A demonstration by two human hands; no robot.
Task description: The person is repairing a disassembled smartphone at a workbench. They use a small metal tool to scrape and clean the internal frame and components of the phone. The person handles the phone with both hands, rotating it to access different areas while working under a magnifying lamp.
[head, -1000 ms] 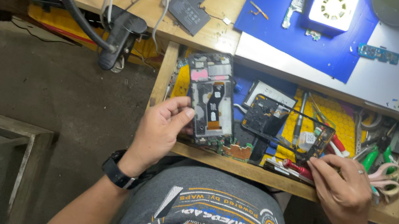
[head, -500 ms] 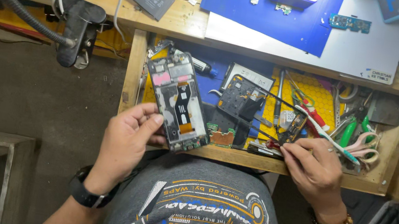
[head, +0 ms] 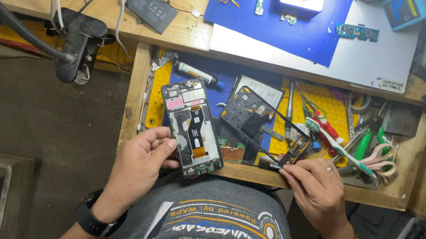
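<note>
Left hand (head: 141,164) gripping opened phone (head: 191,128) over drawer's (head: 136,92) front-left corner. Right hand (head: 315,190) pinching black frame (head: 262,122) at front edge, tools (head: 364,146) crowding right, little free room.

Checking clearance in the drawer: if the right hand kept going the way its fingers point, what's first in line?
The right hand points up-left, fingers already at the black phone frame lying tilted in the open drawer. That frame comes first, probably contact already; depth is unclear from above.
</note>
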